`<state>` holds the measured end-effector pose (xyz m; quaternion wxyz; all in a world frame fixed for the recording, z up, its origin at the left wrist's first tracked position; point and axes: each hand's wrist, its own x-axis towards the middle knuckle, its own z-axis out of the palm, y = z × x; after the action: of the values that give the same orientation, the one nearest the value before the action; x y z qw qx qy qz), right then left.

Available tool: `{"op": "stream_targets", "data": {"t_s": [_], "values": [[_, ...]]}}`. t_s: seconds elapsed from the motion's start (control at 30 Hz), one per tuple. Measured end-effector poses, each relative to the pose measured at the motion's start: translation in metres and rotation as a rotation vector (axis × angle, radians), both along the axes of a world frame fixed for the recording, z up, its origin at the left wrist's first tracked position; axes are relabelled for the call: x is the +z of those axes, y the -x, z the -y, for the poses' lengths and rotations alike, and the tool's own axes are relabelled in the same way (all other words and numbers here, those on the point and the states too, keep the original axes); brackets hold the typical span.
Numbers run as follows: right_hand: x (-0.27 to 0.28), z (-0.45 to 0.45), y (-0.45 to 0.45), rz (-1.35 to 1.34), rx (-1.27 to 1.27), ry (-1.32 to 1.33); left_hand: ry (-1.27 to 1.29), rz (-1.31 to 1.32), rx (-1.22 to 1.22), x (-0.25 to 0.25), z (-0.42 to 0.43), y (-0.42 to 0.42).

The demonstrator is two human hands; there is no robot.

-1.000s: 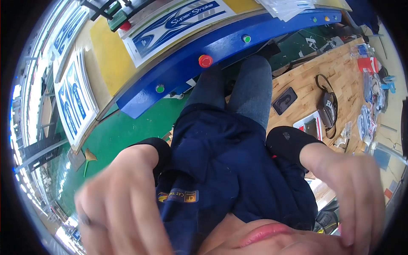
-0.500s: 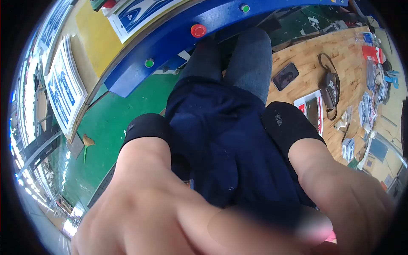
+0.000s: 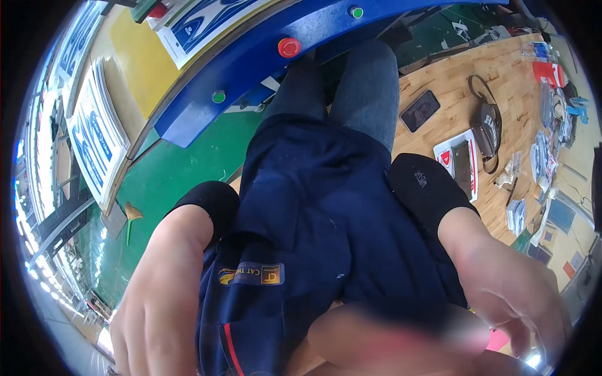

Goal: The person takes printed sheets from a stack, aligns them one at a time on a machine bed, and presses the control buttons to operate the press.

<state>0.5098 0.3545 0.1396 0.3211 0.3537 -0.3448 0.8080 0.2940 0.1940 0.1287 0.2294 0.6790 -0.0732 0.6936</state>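
Note:
My left hand (image 3: pixel 153 319) is raised close to the camera at the lower left, back of the hand showing; its fingertips run out of the frame, so any hold is hidden. My right hand (image 3: pixel 517 291) is at the lower right beside the face, fingers bent and apart, with no object visible between them. A small bright spot and a pink patch show near its fingertips, too unclear to name. Both wrists wear black sleeves. Between the hands is the dark blue shirt (image 3: pixel 313 213) with a logo patch (image 3: pixel 254 274). The lower face is blurred.
A blue machine edge (image 3: pixel 251 69) carries a red button (image 3: pixel 289 47) and green buttons. Printed sheets (image 3: pixel 97 144) are stacked at left. On the wooden surface (image 3: pixel 464 75) at right lie a phone (image 3: pixel 420 111), a brown bag (image 3: pixel 488 128) and a tray (image 3: pixel 456 156).
The view has shifted over the second. My left hand came across toward the middle, then drew back left. My right hand moved down and out, then back with its bent fingers showing.

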Motion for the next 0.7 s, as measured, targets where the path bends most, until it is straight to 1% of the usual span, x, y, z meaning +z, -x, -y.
{"op": "stream_targets", "data": {"t_s": [0.1,0.2,0.3,0.33,0.37,0.43,0.47,0.5,0.53,0.57,0.63,0.67,0.7], "values": [[-0.004,-0.003,0.006,-0.06,0.015,0.012,-0.016,0.002,-0.05,0.0,0.002,0.007],[-0.007,-0.009,0.014,-0.185,0.08,0.028,-0.031,-0.038,-0.113,-0.006,-0.003,0.015],[-0.008,-0.012,0.022,-0.35,0.21,0.069,-0.051,-0.177,-0.145,-0.013,-0.018,0.016],[-0.007,-0.013,0.025,-0.348,0.241,0.086,0.06,-0.235,-0.234,-0.014,-0.015,0.022],[-0.007,-0.016,0.024,-0.266,0.29,0.09,0.18,-0.322,-0.296,-0.01,-0.017,0.028],[-0.011,-0.022,0.023,-0.108,0.392,0.095,0.354,-0.533,-0.218,-0.023,-0.021,0.031],[-0.023,-0.026,0.023,-0.08,0.785,0.041,0.485,-0.558,-0.161,-0.028,-0.026,0.029],[-0.041,-0.03,0.022,-0.028,1.167,-0.015,0.509,-0.618,-0.051,-0.032,-0.032,0.032],[-0.052,-0.033,0.032,0.005,1.202,-0.136,0.531,-0.674,0.052,-0.034,-0.038,0.036],[-0.062,-0.037,0.043,0.034,1.234,-0.261,0.58,-0.655,0.176,-0.031,-0.041,0.042],[-0.074,-0.038,0.064,0.092,0.799,-0.497,0.7,-0.559,0.406,-0.024,-0.041,0.053],[-0.081,-0.043,0.065,0.244,0.657,-0.574,0.717,-0.511,0.495,-0.021,-0.041,0.06],[-0.088,-0.047,0.067,0.399,0.534,-0.653,0.677,-0.355,0.53,-0.023,-0.042,0.063]]}}
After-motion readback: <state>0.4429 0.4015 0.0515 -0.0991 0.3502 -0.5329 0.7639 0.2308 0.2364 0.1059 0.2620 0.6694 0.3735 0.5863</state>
